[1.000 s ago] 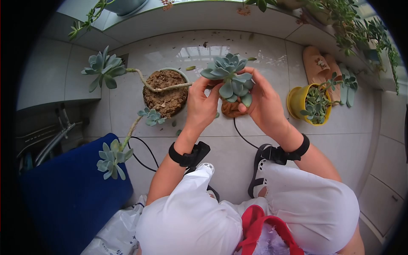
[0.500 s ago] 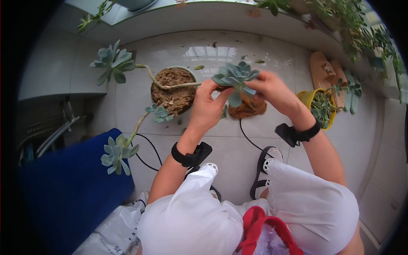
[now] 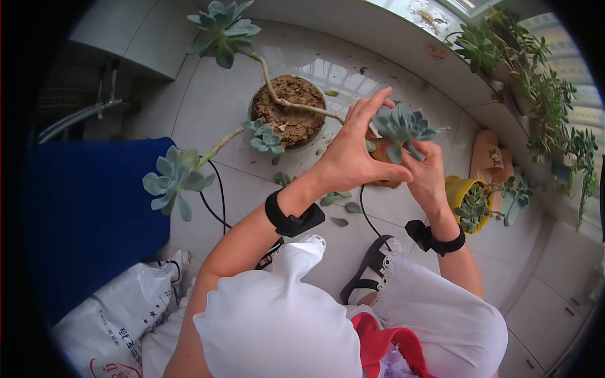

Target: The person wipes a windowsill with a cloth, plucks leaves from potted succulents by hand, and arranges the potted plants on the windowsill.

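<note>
A potted succulent has long bare stems and a blue-green rosette (image 3: 403, 128) at the end of one, between my hands. My left hand (image 3: 360, 153) is open beside that rosette, its fingers stretched up and its thumb apart. Under the rosette's right side, my right hand (image 3: 427, 176) is closed, fingertips pinching at a low leaf; the exact grip is partly hidden. The stem (image 3: 309, 108) runs from the soil in the round pot (image 3: 321, 129) and passes behind my left hand. A brown object (image 3: 382, 151) lies beneath the rosette, mostly covered.
Loose leaves (image 3: 339, 222) lie on the tiled floor near my feet. A yellow pot (image 3: 455, 189) with a succulent stands at the right, by pink slippers (image 3: 485, 154). On the left are a blue panel-like object (image 3: 94, 214) and a white sack (image 3: 120, 315). Plants line the ledge.
My view has turned and shifted. My left hand has let go near the rosette's stem and spread its fingers. The right hand has moved from the rosette's right side to below it.
</note>
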Tool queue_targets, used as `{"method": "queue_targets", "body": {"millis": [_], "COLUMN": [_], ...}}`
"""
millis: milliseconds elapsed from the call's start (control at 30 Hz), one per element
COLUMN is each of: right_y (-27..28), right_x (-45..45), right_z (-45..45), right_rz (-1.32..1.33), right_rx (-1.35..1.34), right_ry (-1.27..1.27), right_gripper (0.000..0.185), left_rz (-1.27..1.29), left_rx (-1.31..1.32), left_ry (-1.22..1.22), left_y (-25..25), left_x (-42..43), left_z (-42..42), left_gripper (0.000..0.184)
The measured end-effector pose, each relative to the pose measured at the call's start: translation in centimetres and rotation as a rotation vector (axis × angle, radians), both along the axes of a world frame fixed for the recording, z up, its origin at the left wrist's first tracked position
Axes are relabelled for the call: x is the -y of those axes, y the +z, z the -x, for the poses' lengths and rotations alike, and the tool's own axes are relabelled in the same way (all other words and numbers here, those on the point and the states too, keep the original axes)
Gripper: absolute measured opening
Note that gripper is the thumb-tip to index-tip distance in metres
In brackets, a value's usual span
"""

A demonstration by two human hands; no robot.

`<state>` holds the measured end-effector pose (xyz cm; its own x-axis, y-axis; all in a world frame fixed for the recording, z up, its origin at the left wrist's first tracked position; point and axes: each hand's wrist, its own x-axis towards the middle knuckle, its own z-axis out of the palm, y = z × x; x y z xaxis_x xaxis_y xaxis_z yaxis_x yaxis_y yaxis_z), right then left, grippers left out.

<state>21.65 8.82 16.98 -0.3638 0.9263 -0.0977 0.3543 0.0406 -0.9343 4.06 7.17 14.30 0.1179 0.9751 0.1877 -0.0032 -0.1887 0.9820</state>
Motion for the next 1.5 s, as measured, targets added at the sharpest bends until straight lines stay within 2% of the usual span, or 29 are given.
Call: {"method": "queue_targets", "body": {"millis": [33,67,167,200,333,400,500,633,700,767,833,900,967,1033,1133,1233,1333,1433,1500], "right_y": [-0.4,-1.0,-2.0,-2.1,-2.4,-1.9,-1.5,-1.2,-1.8,-1.9,-1.6,-1.6,-1.5,-1.2,-1.6,-2.2,-2.0,-2.5,-2.3], "right_x": [0.2,0.1,-0.1,0.0,-0.1,-0.1,0.0,0.0,-0.1,0.1,0.3,0.4,0.3,0.4,0.4,0.3,0.1,0.0,0.2], "right_z": [0.2,0.2,0.1,0.1,-0.1,0.6,0.8,0.9,0.5,0.4,0.8,0.5,0.5,0.9,0.8,0.2,0.3,-0.8,-0.4], "right_rz": [-0.033,0.001,0.075,0.079,0.014,0.011,0.005,0.066,0.007,-0.012,0.009,0.010,0.005,-0.001,-0.016,0.053,-0.041,0.026,0.004], "right_rx": [-0.052,-0.128,-0.198,-0.195,-0.115,-0.164,-0.190,-0.239,-0.180,-0.176,-0.232,-0.179,-0.164,-0.190,-0.191,-0.195,-0.176,-0.023,-0.036], "right_ry": [-0.013,-0.028,-0.050,-0.079,-0.097,-0.092,-0.066,-0.086,-0.108,-0.094,-0.043,-0.048,-0.056,-0.065,-0.084,-0.107,-0.054,-0.090,-0.103], "right_gripper": [0.023,0.023,0.020,0.019,0.018,0.017,0.018,0.018,0.018,0.017,0.018,0.019,0.020,0.021,0.022,0.022,0.022,0.023,0.024], "left_rz": [0.008,-0.064,0.046,0.016,-0.037,-0.081,-0.358,-0.244,-0.193,-0.209,-0.012,0.069,0.118,0.139,0.068,0.139,0.024,0.107,0.199], "left_rx": [0.019,0.022,0.189,0.229,0.135,0.072,-0.160,-0.076,-0.018,-0.052,0.187,0.303,0.309,0.206,0.162,0.141,0.096,0.400,0.482], "left_ry": [0.007,0.047,0.112,0.182,0.277,0.325,0.340,0.331,0.383,0.429,0.275,0.146,0.038,-0.045,-0.064,-0.011,0.072,0.134,0.068], "left_y": [0.2,0.4,-0.2,0.2,-0.4,-0.5,-0.6,-0.7,-0.5,-1.4,-1.6,-0.8,0.0,0.3,0.5,0.8,1.3,0.8,0.8], "left_x": [0.1,0.2,0.3,0.5,1.5,2.2,3.2,3.7,3.4,2.5,1.6,1.1,0.3,-0.5,-1.2,-0.6,0.8,0.9,0.8], "left_z": [-0.1,-0.1,-0.5,-0.7,-1.0,-1.5,-2.1,-2.7,-2.5,-1.8,-1.0,-0.4,0.1,0.7,1.0,0.8,-0.2,-1.2,-0.8], "left_gripper": [0.112,0.096,0.075,0.056,0.048,0.043,0.038,0.030,0.027,0.033,0.041,0.045,0.048,0.051,0.043,0.035,0.031,0.029,0.025]}}
